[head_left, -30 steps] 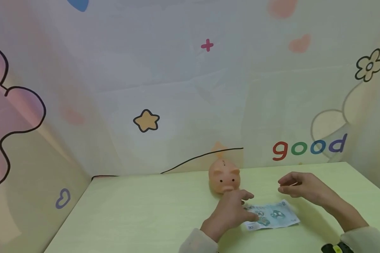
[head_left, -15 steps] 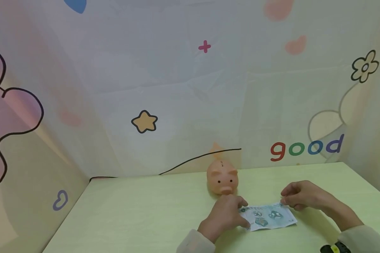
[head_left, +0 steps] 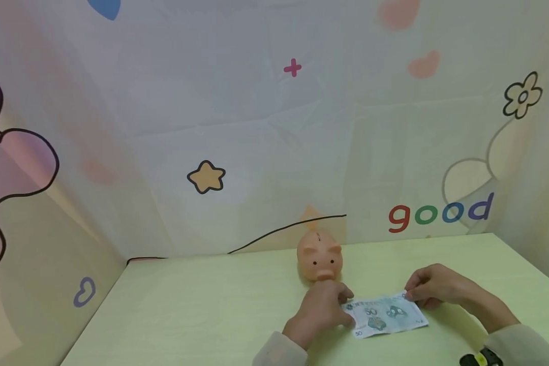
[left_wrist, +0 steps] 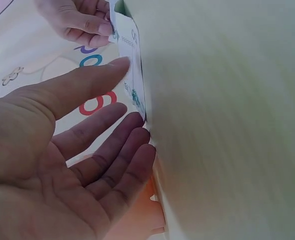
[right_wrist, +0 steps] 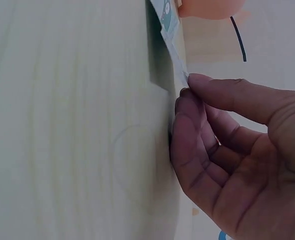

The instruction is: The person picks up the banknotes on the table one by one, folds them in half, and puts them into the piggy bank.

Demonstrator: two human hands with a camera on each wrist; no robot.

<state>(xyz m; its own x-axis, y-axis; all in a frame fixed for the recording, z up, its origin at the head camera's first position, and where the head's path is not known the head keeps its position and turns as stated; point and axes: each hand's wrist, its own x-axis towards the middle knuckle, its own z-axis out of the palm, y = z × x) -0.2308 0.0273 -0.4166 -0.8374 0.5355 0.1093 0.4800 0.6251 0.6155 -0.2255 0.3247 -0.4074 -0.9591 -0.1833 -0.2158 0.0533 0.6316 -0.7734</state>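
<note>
A pale green-and-white banknote (head_left: 384,317) marked 50 lies near the front of the table, its right end lifted a little. My right hand (head_left: 439,287) pinches its far right corner between thumb and fingertips, plain in the right wrist view, where the corner stands off the table. At the left end my left hand (head_left: 320,310) lies beside the note; its thumb (left_wrist: 102,77) and fingers are spread apart in the left wrist view, not closed on the paper. Just behind the left hand stands an orange piggy bank (head_left: 320,254), facing me, with a slot on top.
The light wood-grain table (head_left: 201,310) reaches back to a printed cloth backdrop (head_left: 256,127) just behind the piggy bank. A black watch-like band (head_left: 481,358) shows below the right sleeve.
My right hand has come down and left to the banknote and taken its far corner, raising that end. My left hand has drawn back slightly left from over the note.
</note>
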